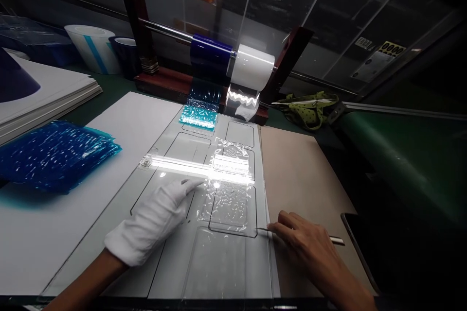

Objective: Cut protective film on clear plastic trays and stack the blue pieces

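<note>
My left hand (pixel 156 218), in a white glove, rests on a clear sheet with black outlined rectangles. Its fingers stretch out to the left edge of a crinkled clear film (pixel 228 204), touching it. This film lies inside one of the outlines. Bare, my right hand (pixel 306 240) closes round a slim pen-like tool (pixel 337 240). The thin tip of this tool points left at the lower right corner of the outline; its exact kind is hidden by my fingers. Below the film lies a clear rectangular plate (pixel 215 267).
A stack of blue film pieces (pixel 54 155) lies left. Behind, a wooden stand carries a blue film roll (pixel 211 56) and a clear film roll (pixel 253 65). More rolls (pixel 93 48) stand at back left. A brown board (pixel 299 170), a phone (pixel 357 243) and a green pouch (pixel 310 107) are right.
</note>
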A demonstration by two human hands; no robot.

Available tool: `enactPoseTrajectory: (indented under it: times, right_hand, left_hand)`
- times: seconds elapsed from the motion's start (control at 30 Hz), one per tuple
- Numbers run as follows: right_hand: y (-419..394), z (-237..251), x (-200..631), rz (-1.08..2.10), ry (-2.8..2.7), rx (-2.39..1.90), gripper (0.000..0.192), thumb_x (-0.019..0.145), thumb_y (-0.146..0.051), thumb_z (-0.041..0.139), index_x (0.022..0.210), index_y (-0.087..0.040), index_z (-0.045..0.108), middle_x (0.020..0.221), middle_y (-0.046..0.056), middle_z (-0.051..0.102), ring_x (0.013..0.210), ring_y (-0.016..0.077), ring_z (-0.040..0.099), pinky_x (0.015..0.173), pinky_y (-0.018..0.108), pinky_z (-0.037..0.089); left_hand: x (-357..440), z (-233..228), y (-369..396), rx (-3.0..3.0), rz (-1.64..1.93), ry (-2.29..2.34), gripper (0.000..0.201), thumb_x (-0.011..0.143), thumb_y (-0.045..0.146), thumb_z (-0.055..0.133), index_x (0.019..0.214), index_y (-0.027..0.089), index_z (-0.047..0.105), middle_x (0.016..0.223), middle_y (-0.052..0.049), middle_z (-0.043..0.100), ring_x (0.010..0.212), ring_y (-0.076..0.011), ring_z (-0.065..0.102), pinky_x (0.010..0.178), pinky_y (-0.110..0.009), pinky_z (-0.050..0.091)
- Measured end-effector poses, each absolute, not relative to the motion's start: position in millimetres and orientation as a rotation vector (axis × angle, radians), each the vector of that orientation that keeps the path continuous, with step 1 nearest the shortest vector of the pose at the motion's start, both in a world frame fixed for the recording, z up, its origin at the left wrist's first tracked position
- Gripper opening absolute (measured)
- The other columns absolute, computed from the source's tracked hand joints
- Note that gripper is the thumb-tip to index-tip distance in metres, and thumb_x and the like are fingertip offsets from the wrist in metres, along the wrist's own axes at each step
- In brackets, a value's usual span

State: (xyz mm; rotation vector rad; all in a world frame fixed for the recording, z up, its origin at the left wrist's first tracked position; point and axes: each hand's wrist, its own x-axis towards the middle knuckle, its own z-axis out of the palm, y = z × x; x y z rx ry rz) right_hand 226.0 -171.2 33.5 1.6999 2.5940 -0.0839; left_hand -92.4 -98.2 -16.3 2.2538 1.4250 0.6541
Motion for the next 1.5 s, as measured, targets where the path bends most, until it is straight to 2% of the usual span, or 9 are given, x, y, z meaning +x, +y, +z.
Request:
enactPoseTrajectory:
  times: [0.13, 0.33, 0.47, 0.57, 0.67, 0.83, 1.1, 1.2, 1.5]
  right_hand:
    - [-152, 39, 223, -0.121, 2.647, 1.759, 0.03, 0.093, -0.011, 0.043, 0.104, -0.029, 0.065, 0.08, 0.0, 0.061, 0.064, 0.0129, 0.056, 0.05, 0.024, 0.024]
    - [-83, 44, 175, -0.1, 2.799, 1.766, 0.022, 0.097, -0.015, 0.045, 0.097, -0.023, 0.065, 0.083, 0.001, 0.063, 0.069, 0.0115, 0.054, 0.053, 0.023, 0.024]
    - [-44, 36, 141, -0.059, 2.787, 1.643, 0.024, 0.096, -0.011, 0.044, 0.092, -0.022, 0.065, 0.082, -0.001, 0.06, 0.067, 0.0101, 0.047, 0.052, 0.024, 0.018]
    - [-30, 30, 127, -0.082, 2.795, 1.568, 0.023, 0.094, -0.008, 0.046, 0.088, -0.022, 0.064, 0.082, -0.002, 0.059, 0.067, 0.01, 0.045, 0.051, 0.025, 0.016]
    - [-25, 28, 124, -0.112, 2.794, 1.522, 0.022, 0.092, -0.006, 0.047, 0.085, -0.021, 0.063, 0.08, -0.002, 0.058, 0.068, 0.0099, 0.044, 0.052, 0.025, 0.016]
    - [-28, 29, 135, -0.149, 2.779, 1.51, 0.022, 0.091, -0.005, 0.047, 0.088, -0.021, 0.062, 0.083, -0.002, 0.058, 0.069, 0.0097, 0.045, 0.053, 0.025, 0.017]
    - [-37, 29, 172, -0.11, 2.693, 1.594, 0.023, 0.087, -0.002, 0.048, 0.079, -0.021, 0.058, 0.078, -0.003, 0.055, 0.065, 0.0096, 0.042, 0.051, 0.026, 0.015]
    - [-41, 30, 184, -0.107, 2.651, 1.618, 0.02, 0.088, -0.004, 0.05, 0.08, -0.021, 0.057, 0.079, -0.003, 0.056, 0.066, 0.0096, 0.044, 0.051, 0.026, 0.016]
    - [-53, 34, 217, -0.106, 2.584, 1.684, 0.025, 0.09, -0.005, 0.045, 0.083, -0.023, 0.06, 0.078, -0.003, 0.057, 0.066, 0.0103, 0.048, 0.052, 0.025, 0.02]
  left_hand:
    - [-81, -2, -83, 2.305, 0.497, 1.385, 0.053, 0.085, 0.007, 0.031, 0.13, 0.028, 0.049, 0.106, -0.002, 0.065, 0.089, -0.0143, 0.063, 0.089, -0.032, 0.052]
    - [-70, 3, -69, 2.458, 0.245, 1.521, 0.049, 0.077, 0.001, 0.036, 0.113, 0.028, 0.056, 0.098, -0.003, 0.062, 0.063, -0.0127, 0.057, 0.057, -0.026, 0.044]
    - [-69, 1, -67, 2.442, 0.24, 1.516, 0.062, 0.075, -0.002, 0.034, 0.123, 0.035, 0.049, 0.101, -0.001, 0.064, 0.074, -0.0154, 0.061, 0.063, -0.028, 0.045]
    - [-69, 0, -67, 2.392, 0.274, 1.523, 0.063, 0.08, 0.0, 0.034, 0.127, 0.038, 0.048, 0.098, -0.001, 0.065, 0.081, -0.0169, 0.063, 0.067, -0.029, 0.046]
    - [-69, -2, -66, 2.338, 0.283, 1.502, 0.058, 0.082, 0.001, 0.034, 0.124, 0.037, 0.051, 0.1, 0.0, 0.065, 0.077, -0.0148, 0.062, 0.068, -0.028, 0.047]
    - [-69, -6, -65, 2.395, 0.264, 1.524, 0.066, 0.081, -0.001, 0.032, 0.133, 0.039, 0.042, 0.103, 0.0, 0.064, 0.07, -0.0147, 0.06, 0.064, -0.03, 0.047]
    - [-70, 2, -64, 2.324, 0.159, 1.542, 0.059, 0.081, 0.002, 0.029, 0.123, 0.038, 0.049, 0.089, 0.002, 0.064, 0.06, -0.0147, 0.057, 0.056, -0.029, 0.041]
    - [-71, 3, -64, 2.302, 0.167, 1.535, 0.06, 0.081, 0.004, 0.032, 0.125, 0.041, 0.048, 0.089, 0.003, 0.065, 0.059, -0.0137, 0.056, 0.055, -0.027, 0.04]
    - [-72, 2, -62, 2.234, 0.17, 1.515, 0.06, 0.086, 0.004, 0.03, 0.129, 0.041, 0.047, 0.089, 0.002, 0.066, 0.061, -0.0117, 0.058, 0.064, -0.026, 0.047]
